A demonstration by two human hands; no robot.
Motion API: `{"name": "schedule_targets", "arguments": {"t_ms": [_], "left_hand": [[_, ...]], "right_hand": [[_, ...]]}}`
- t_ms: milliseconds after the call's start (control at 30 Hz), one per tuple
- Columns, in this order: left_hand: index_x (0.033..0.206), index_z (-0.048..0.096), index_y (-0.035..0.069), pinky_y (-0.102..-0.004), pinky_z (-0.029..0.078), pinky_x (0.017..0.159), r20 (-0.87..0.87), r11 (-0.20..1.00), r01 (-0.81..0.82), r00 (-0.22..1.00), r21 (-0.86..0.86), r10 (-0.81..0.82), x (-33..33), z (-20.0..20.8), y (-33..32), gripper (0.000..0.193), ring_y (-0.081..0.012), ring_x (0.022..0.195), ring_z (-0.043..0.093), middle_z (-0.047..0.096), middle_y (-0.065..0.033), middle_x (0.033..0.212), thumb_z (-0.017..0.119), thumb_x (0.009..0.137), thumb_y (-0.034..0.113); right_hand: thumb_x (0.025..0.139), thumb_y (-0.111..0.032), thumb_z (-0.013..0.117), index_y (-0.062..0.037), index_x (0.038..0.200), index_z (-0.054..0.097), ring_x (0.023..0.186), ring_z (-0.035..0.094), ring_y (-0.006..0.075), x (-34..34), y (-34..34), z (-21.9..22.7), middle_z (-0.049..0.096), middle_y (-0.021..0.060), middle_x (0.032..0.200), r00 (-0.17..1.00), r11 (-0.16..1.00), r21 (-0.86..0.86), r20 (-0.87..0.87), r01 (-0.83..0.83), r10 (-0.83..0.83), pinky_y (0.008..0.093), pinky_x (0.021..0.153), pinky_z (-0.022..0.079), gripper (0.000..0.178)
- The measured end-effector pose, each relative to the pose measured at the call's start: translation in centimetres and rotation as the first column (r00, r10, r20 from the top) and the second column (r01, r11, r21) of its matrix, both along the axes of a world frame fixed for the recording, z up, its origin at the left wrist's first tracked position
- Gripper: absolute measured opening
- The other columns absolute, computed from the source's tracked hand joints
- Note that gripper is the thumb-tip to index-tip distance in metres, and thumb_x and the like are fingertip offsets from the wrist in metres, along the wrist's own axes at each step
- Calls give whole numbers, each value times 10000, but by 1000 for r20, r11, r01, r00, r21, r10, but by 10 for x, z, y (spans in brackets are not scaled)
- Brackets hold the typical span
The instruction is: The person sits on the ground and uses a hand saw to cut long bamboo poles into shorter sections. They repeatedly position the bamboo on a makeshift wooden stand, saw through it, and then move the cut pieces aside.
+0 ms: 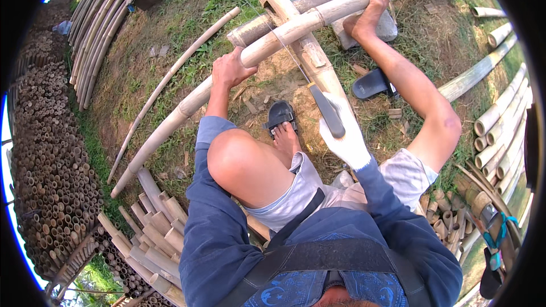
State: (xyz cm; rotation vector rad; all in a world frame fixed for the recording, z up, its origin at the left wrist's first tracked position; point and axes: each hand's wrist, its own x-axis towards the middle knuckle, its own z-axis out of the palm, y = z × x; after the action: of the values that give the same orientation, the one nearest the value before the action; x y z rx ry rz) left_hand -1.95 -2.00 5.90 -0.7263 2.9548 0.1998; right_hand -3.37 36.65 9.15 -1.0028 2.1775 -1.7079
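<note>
A long bamboo pole (352, 4) runs from the lower left to the upper right across other bamboo pieces. My bare left hand (230, 68) is wrapped round it, left of the crossing. In a white glove, my right hand (344, 133) grips the dark handle of a hand saw (325, 111). The thin saw blade reaches up and left to the pole; how deep it sits there I cannot tell. Underneath lie a thick notched bamboo post (318, 62) and a shorter bamboo log (253, 29). My bare right foot (369, 17) presses on the pole.
A stone block (387, 28) sits below my right foot, near a loose black sandal (372, 84). My left foot wears another sandal (281, 115). Cut bamboo pieces (153, 233) are heaped at lower left, with a large stack (51, 159) beyond. Bamboo poles (500, 119) lie at right.
</note>
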Motion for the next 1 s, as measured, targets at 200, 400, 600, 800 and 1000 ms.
{"name": "schedule_targets", "arguments": {"t_ms": [200, 400, 600, 800, 1000], "left_hand": [[1359, 678, 82, -487, 613, 956, -20, 1000, 18, 1000, 24, -18, 16, -24, 7, 777, -370, 1065, 790, 811, -209, 1140, 884, 786, 565], [1361, 681, 81, -497, 612, 968, 52, 999, 34, 998, -3, -34, -21, 2, 13, 786, -386, 1079, 784, 813, -200, 1148, 878, 799, 595], [1337, 689, 90, -503, 613, 972, -7, 1000, -7, 1000, 11, 7, 8, -4, -8, 750, -389, 1057, 788, 812, -209, 1126, 860, 798, 582], [1355, 681, 121, -504, 616, 921, -67, 999, -13, 998, 32, 15, 20, -18, 6, 723, -383, 1024, 784, 810, -185, 1105, 861, 795, 542], [1329, 688, 115, -506, 617, 926, -87, 999, 35, 996, 1, -35, -7, -13, 4, 738, -375, 1035, 784, 811, -185, 1095, 862, 801, 600]], "right_hand": [[935, 41, 719, 20, 1476, 583, 1204, 726, 281, 72, 94, 32, 707, 194, 1335, 989, 969, 246, 133, 36, -71, 366, 1059, 551, 558], [993, -63, 744, -31, 1461, 576, 1181, 656, 217, -99, -141, -24, 662, 139, 1290, 998, 993, -119, 58, 16, -9, 349, 1040, 528, 499], [928, 18, 741, 20, 1531, 524, 1242, 700, 309, 12, 6, -10, 651, 205, 1414, 997, 1000, -8, 71, -28, 28, 397, 1049, 562, 641], [969, 1, 710, 26, 1538, 497, 1321, 660, 311, 50, 69, 21, 649, 211, 1396, 994, 980, 197, 111, -37, 15, 397, 1137, 514, 608], [992, -51, 734, -22, 1462, 522, 1177, 681, 258, -104, -146, -23, 673, 176, 1303, 997, 995, -90, 61, -35, 40, 380, 1046, 540, 516]]}}
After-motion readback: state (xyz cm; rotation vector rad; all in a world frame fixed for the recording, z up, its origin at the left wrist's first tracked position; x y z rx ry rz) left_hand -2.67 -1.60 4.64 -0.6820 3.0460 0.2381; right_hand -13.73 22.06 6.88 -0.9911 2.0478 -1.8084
